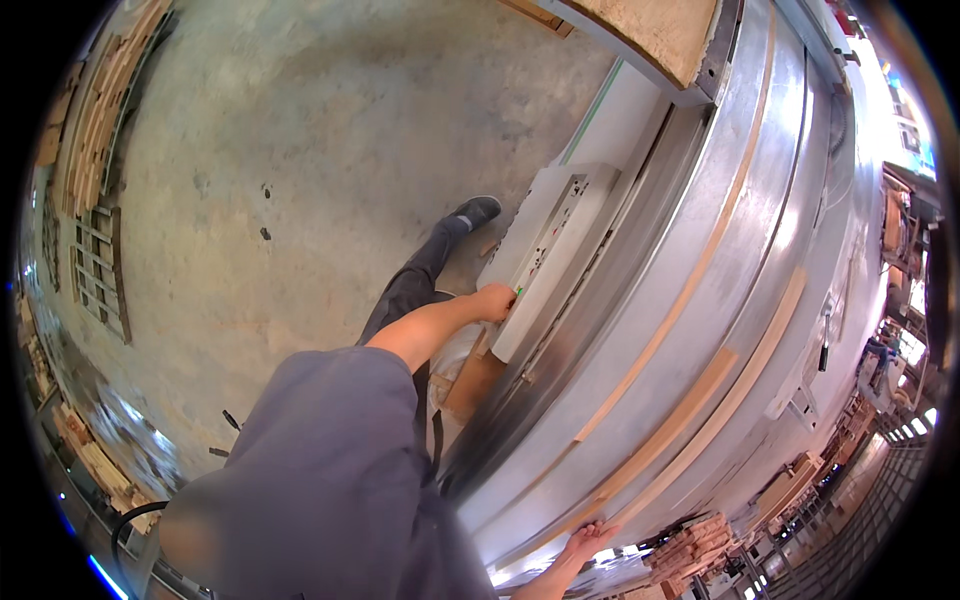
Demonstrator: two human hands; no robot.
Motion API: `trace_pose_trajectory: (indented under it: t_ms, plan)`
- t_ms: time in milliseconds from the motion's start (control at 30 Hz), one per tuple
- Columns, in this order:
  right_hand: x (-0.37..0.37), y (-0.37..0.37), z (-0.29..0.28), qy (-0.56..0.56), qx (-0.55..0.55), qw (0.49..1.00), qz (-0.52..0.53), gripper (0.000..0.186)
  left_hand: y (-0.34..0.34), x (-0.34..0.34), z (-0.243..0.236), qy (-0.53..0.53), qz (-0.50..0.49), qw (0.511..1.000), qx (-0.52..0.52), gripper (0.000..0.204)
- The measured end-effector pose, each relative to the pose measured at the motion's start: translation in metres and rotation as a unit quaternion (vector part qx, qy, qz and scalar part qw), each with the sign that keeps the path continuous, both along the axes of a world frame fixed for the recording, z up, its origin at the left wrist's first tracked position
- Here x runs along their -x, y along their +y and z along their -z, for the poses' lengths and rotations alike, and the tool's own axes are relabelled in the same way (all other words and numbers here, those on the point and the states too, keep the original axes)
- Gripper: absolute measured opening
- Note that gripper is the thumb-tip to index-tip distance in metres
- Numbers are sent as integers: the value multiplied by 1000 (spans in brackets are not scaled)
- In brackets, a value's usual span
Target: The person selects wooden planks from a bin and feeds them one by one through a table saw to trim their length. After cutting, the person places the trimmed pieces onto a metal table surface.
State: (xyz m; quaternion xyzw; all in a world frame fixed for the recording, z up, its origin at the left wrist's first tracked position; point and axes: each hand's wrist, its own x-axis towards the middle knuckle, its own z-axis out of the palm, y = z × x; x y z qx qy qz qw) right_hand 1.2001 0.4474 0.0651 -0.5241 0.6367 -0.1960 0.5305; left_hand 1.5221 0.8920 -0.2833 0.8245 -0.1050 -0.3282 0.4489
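Observation:
My left hand (495, 301) reaches down to the pale panel (540, 225) on the metal machine's side, its curled fingers at a small green control; their exact grip is hard to make out. Near the lower edge, my right hand (585, 540) has its fingers curled on the end of a light wooden strip (680, 395) lying along the metal bed (630, 450). A second wooden strip (750, 370) runs beside it, and a thinner one (700, 270) lies farther left. Below the panel is a brown cardboard-like piece (470, 385).
A wood-topped block (640, 30) stands at the machine's far end. My leg and shoe (475, 210) are on the concrete floor (330, 150). Stacked boards (105, 100) and a slatted rack (98, 275) sit at left. More timber piles (690, 545) line the right.

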Motion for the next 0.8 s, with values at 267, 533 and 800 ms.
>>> trace_pose_trajectory:
  t_ms: [267, 533, 800]
  plan:
    - [-15, 18, -3, -34, -33, 999, 20, 44, -14, -134, -28, 91, -443, 846, 282, 69]
    - [-22, 8, 3, 14, -20, 998, 54, 44, -28, -128, -3, 90, -353, 929, 68, 75]
    - [-2, 10, 5, -8, -3, 998, 60, 41, -48, -127, 33, 125, -435, 879, 153, 76]
